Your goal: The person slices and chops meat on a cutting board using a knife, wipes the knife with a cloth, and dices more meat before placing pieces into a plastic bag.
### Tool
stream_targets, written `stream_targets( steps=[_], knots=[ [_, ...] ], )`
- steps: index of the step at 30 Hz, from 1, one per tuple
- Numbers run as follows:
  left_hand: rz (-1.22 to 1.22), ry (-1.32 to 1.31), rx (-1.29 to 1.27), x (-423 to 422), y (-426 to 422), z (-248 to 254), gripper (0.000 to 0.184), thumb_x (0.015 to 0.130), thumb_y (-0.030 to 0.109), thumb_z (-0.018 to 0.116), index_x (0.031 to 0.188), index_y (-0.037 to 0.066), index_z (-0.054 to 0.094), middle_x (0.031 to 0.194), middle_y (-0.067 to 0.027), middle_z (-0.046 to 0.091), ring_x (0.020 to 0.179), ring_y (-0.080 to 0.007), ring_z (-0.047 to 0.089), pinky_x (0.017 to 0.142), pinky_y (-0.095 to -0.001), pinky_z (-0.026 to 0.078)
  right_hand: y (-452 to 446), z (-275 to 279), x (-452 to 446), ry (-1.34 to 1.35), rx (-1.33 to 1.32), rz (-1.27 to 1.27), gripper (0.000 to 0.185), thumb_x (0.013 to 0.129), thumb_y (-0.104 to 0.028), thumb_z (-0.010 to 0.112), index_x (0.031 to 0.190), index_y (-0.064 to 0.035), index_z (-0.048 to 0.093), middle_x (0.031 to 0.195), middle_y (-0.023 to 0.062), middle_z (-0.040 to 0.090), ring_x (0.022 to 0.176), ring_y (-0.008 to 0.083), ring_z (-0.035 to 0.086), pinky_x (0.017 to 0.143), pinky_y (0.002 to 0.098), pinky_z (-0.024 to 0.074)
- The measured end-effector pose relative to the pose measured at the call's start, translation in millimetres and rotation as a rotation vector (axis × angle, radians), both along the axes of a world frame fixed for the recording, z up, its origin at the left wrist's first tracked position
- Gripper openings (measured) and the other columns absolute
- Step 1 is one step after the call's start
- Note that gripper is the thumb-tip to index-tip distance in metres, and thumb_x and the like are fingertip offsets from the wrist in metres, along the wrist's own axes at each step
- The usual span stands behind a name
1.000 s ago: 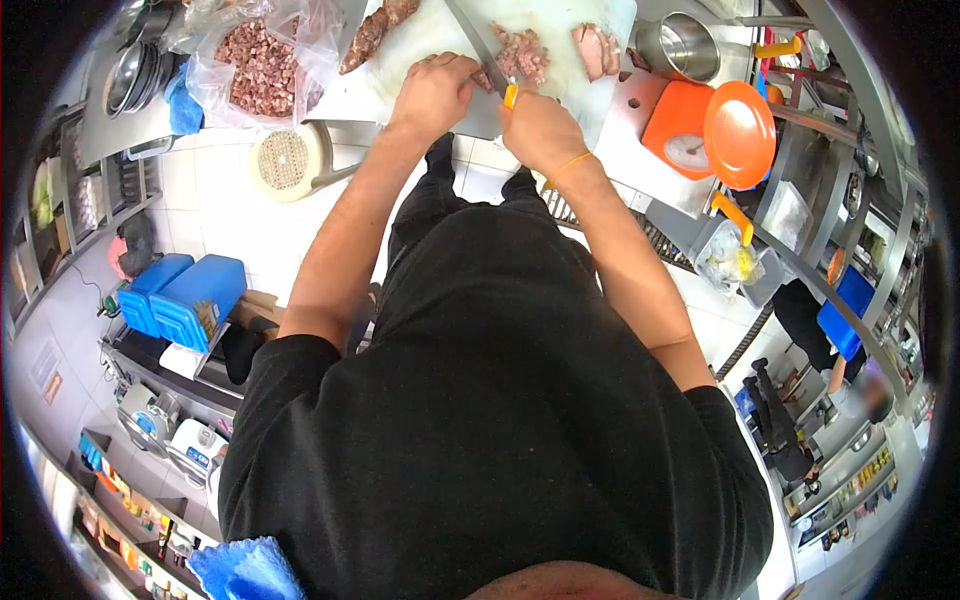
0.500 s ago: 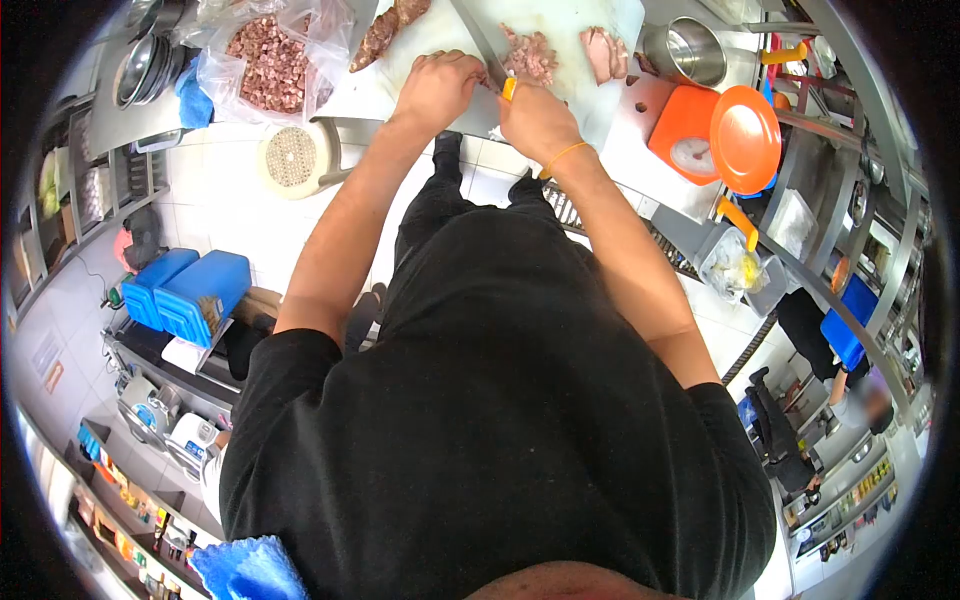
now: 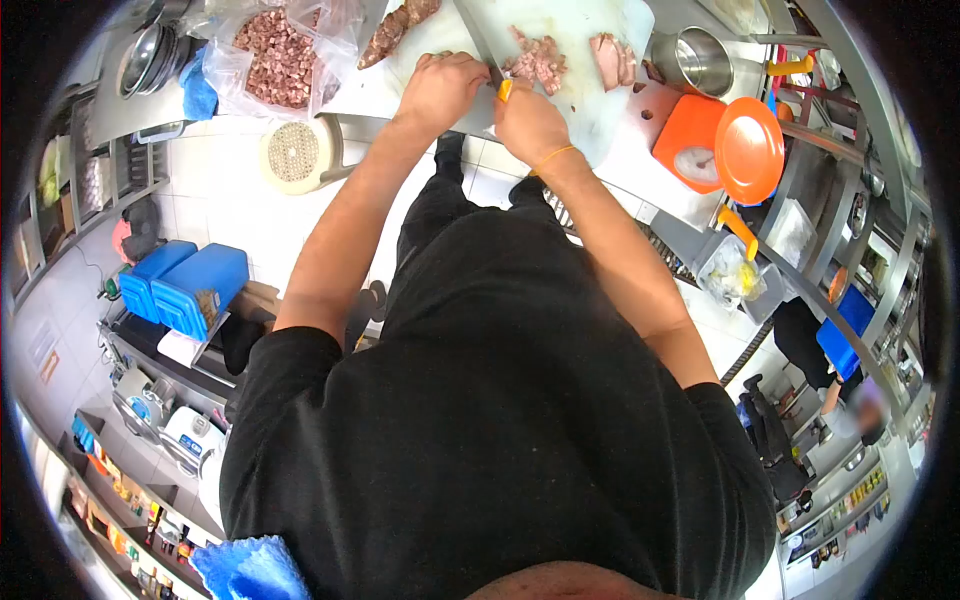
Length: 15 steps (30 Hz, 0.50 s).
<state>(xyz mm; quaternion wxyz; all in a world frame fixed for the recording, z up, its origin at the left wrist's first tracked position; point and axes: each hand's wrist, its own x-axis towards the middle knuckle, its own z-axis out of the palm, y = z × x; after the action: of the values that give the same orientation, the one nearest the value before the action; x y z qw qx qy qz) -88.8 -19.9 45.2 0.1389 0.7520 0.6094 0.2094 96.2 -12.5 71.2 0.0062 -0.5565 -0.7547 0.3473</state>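
Observation:
My right hand [image 3: 530,122] is closed around the yellow handle of a knife [image 3: 474,32], whose blade points away over the white cutting board [image 3: 590,115]. Just left of the blade, my left hand [image 3: 440,88] rests with curled fingers; whatever lies under its fingertips is hidden. Chopped meat [image 3: 540,62] lies in a loose pile to the right of the blade. Farther right sits a sliced chunk of meat [image 3: 610,60]. Beyond my left hand is a long browned piece of meat [image 3: 398,32]. A clear plastic bag [image 3: 222,82] holds diced meat [image 3: 275,58] at the left.
On the right stand a steel pot [image 3: 692,62], an orange scale [image 3: 685,140] and an orange plate [image 3: 750,150]. A cream stool [image 3: 293,157] is below the table's left side. Blue bins [image 3: 200,290] stand at left. Another person [image 3: 800,335] is at far right.
The view has shifted slightly, so the table things appear a little lower and to the right. Both hands keep nearly the same pose, with the knife still in my right hand.

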Motion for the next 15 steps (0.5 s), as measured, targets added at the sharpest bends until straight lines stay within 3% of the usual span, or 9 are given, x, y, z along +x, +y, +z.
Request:
stream_targets(
  steps=[6, 11, 15],
  knots=[
    [0.097, -0.093, -0.055, -40.4, -31.6, 18.4, 0.027, 0.088, 0.0, 0.063, 0.113, 0.004, 0.074, 0.115, -0.0152, 0.075, 0.108, -0.036, 0.07, 0.099, -0.0462, 0.056, -1.7, 42.4, 51.7, -0.058, 0.011, 0.003, 0.043, 0.105, -0.033, 0.06, 0.117, 0.008, 0.054, 0.09, 0.0338, 0.072, 0.088, 0.0522, 0.072, 0.079, 0.0595, 0.0568],
    [0.098, -0.064, -0.127, -20.1, -41.3, 20.8, 0.022, 0.085, 0.008, 0.073, 0.107, 0.007, 0.073, 0.108, -0.0137, 0.073, 0.104, -0.0358, 0.07, 0.094, -0.048, 0.057, -14.1, 45.1, 90.2, -0.08, 0.072, 0.083, 0.039, 0.107, -0.033, 0.06, 0.111, 0.0049, 0.052, 0.081, 0.0314, 0.071, 0.077, 0.052, 0.071, 0.067, 0.06, 0.056],
    [0.122, -0.039, -0.195, 2.1, -43.5, 9.7, 0.022, 0.091, 0.017, 0.077, 0.11, 0.007, 0.072, 0.106, -0.0122, 0.073, 0.1, -0.0353, 0.071, 0.088, -0.0455, 0.058, -33.5, 59.0, 96.7, -0.135, -0.001, 0.143, 0.035, 0.104, -0.031, 0.062, 0.113, 0.002, 0.051, 0.078, 0.0285, 0.071, 0.076, 0.0494, 0.072, 0.071, 0.0589, 0.057]
  ],
)
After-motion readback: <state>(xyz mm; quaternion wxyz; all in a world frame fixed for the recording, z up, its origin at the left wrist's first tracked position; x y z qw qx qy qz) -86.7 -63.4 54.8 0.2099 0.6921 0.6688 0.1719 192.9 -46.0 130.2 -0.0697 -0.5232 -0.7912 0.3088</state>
